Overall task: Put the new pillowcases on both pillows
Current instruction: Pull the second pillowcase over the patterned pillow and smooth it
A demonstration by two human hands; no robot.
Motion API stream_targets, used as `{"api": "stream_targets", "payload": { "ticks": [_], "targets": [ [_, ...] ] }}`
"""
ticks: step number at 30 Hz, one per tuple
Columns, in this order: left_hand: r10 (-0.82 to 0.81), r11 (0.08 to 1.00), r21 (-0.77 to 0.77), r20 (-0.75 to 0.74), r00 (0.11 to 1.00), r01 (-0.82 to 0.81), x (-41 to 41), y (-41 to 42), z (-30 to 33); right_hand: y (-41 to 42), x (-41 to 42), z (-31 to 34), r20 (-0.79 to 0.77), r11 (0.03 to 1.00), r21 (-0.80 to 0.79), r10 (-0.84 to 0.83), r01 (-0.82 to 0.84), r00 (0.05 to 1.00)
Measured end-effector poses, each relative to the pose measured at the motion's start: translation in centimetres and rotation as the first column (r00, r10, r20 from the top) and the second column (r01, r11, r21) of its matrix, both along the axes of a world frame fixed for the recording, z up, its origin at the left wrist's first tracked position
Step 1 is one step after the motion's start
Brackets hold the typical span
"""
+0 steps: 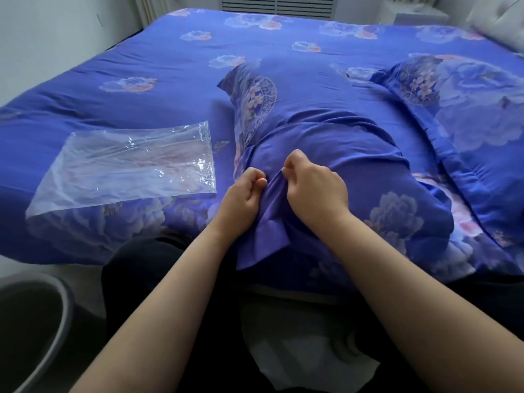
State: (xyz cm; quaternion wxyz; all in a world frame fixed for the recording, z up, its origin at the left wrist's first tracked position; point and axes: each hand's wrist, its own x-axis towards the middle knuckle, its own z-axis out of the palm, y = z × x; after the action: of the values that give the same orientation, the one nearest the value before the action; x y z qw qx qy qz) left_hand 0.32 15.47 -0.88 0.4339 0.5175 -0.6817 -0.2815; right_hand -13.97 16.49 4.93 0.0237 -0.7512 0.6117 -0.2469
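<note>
At the centre of the frame the left hand (246, 191) and right hand (313, 185) each have their fingers pinched together on the open end of the blue floral pillowcase (320, 154), which already bulges with the near pillow. This looks like the closing step: tucking or fastening that end. Next comes pulling the flap (263, 239) flat. Two pillows show; the second pillow (467, 114), at right, appears cased. One empty plastic bag (124, 163) lies left on the bed (113, 52).

Blue floral pillow (326, 143) mid-bed; second pillow (467, 131) beside.
</note>
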Motion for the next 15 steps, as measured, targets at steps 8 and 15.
{"api": "stream_targets", "payload": {
  "ticks": [8, 15],
  "targets": [
    [0.034, 0.996, -0.086, 0.006, 0.999, -0.034, 1.4, -0.7, 0.8, -1.1, 0.4, -0.4, 0.0, 0.993, 0.118, -0.018, 0.018, 1.0],
    [-0.204, 0.918, 0.38, 0.216, 0.955, 0.111, 0.5, -4.6, 2.5, -0.5, -0.1, -1.4, -0.004, 0.975, 0.219, 0.041, -0.039, 0.999]
  ]
}}
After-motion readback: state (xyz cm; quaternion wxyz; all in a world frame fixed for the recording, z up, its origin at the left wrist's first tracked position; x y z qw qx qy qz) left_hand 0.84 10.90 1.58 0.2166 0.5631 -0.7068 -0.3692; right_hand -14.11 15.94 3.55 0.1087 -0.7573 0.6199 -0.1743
